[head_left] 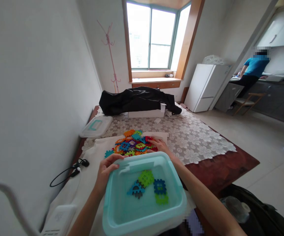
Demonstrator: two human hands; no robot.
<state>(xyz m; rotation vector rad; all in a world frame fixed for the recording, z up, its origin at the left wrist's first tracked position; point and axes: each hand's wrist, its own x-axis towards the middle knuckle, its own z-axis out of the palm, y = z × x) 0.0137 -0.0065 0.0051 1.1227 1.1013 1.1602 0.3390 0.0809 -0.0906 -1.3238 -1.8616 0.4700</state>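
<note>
Head view: right hand (158,144) fingertips buried in block pile (132,144), grip unclear.

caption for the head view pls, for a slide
Left hand grips the teal bin; right hand reaches the block pile.

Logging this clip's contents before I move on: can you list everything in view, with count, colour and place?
bin: one, pale teal, nearest the camera
pieces in bin: about four, green and blue
piece pile: many, mixed colours, on the white cloth
lid: one, clear and teal, table's left
lace tablecloth: one, white, over the brown table
black cover: one, table's far end
cable: one, black, by the wall
fridge: one, white, right of window
person: one, blue top, at the counter
left hand: on the bin's rim
right hand: fingers in the piece pile
</note>
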